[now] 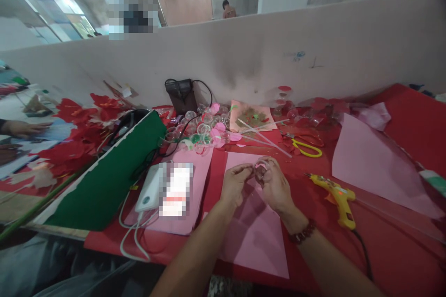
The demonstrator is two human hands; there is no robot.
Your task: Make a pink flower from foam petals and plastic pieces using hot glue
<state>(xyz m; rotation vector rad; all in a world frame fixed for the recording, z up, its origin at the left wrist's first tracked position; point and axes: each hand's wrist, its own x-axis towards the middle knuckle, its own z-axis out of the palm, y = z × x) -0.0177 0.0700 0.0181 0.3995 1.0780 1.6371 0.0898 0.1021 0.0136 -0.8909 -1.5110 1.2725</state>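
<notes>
Above a pink sheet (259, 250), my right hand (278, 190) curls around a small clear plastic ball (262, 172) with a bit of pink at its upper edge. Whether it is a whole ball or a half shell, I cannot tell. My left hand (237, 184) meets it from the left, thumb and fingertips pinched together at its rim; what is between them is too small to make out. To the right of my hands lies a yellow hot glue gun (337, 197) with its orange light on. Yellow-handled scissors (306, 147) rest behind it.
Many clear plastic balls (205, 127) and pink discs are heaped at the back. A power bank (150, 188) and a blurred phone (177, 190) lie on pink sheets at left, beside a green board (114, 181). Another person's hand (26, 128) is at far left, near red flowers (66, 144).
</notes>
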